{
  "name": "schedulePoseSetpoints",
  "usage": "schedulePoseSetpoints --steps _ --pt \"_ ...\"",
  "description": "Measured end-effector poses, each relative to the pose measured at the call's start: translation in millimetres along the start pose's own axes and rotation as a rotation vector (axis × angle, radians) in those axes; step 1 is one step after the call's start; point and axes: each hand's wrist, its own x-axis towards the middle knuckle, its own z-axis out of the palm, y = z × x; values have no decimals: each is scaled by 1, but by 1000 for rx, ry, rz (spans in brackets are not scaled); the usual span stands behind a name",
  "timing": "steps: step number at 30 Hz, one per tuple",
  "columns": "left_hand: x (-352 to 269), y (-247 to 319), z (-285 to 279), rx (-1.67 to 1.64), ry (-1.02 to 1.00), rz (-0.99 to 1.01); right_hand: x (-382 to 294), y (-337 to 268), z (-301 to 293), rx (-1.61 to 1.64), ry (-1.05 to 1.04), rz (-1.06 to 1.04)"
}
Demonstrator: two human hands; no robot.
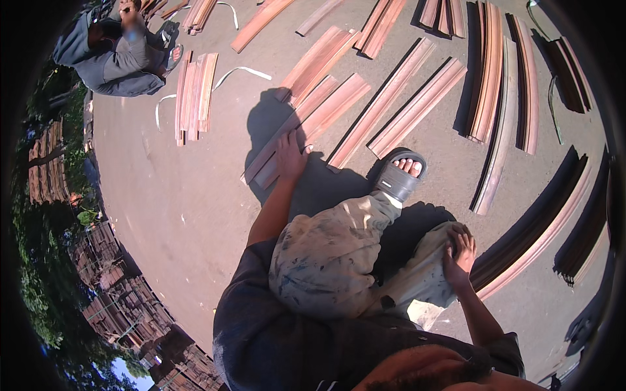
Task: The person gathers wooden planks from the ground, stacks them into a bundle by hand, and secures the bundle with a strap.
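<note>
My left hand (292,155) lies palm down on a pair of reddish wooden moulding strips, its thumb spread from the fingers. One strip (337,105) runs up and to the right from under it; the other strip (264,161) lies just left, partly in my shadow. The hand hides part of both. My right hand (460,251) rests over my right knee, fingers slightly apart, with no object visible in it. Right of my left hand lie a long strip (384,100) and a shorter grooved one (420,105), near my sandalled foot (401,173).
More moulding bundles (489,73) and a greyish strip (499,132) lie on the paved ground to the right. A small bundle (195,95) sits by a pale strap (239,70) at upper left. Another person (122,58) squats beyond it. Stacked timber (132,313) lines the left edge.
</note>
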Motion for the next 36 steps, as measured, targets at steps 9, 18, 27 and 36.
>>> schedulePoseSetpoints --steps 9,18,27,36 --pt "11 6 -10 3 -163 20 2 -9 -4 42 -43 93" --pt "15 43 0 -293 0 73 -2 -1 -10 0 -22 124" --pt "27 121 -29 -390 -84 153 -10 3 -6 8 -35 127" --pt "74 244 -104 -247 -235 1039 100 -59 -46 -306 158 -153"
